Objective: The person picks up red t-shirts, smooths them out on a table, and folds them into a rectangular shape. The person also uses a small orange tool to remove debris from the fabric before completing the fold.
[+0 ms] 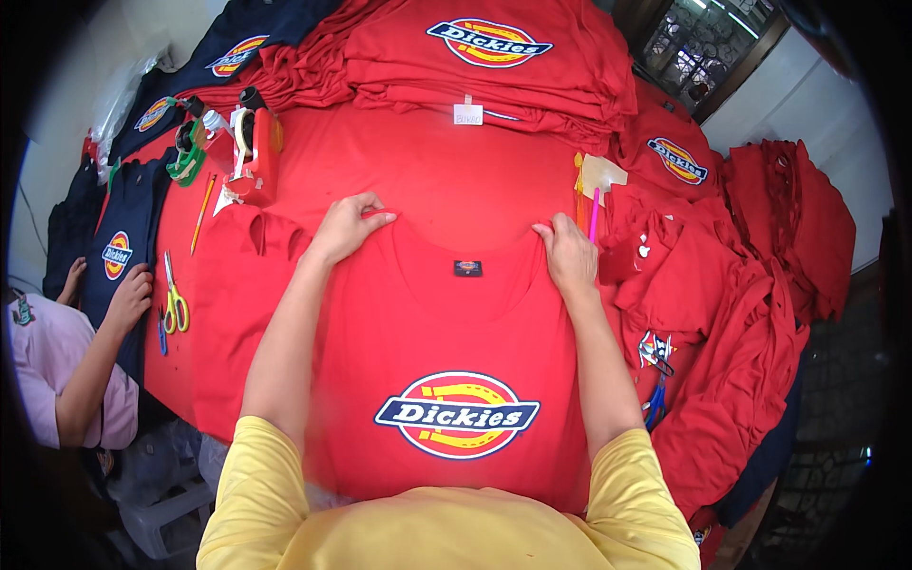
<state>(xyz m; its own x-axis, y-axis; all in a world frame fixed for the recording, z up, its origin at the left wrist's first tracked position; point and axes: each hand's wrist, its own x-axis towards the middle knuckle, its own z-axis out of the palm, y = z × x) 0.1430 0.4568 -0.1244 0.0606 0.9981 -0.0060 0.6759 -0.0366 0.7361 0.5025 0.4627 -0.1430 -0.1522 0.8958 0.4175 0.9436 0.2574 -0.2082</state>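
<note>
A red shirt (446, 332) with a wide scooped neck and a printed oval logo on its chest is spread in front of me, its hem toward my body. My left hand (347, 226) pinches the fabric at its left shoulder. At the right shoulder, my right hand (570, 252) grips the cloth between thumb and fingers. A small dark neck label (467, 269) shows inside the back of the collar. Between the hands the neckline sags in a curve.
Folded red shirts (484, 66) are stacked at the back. Left stand a red tape dispenser (256, 157), a pencil (201, 214) and yellow-handled scissors (175, 304). Blue-handled snips (655, 399) lie on rumpled red shirts (712, 351) at right. A co-worker's hand (128, 296) touches a navy shirt (133, 214).
</note>
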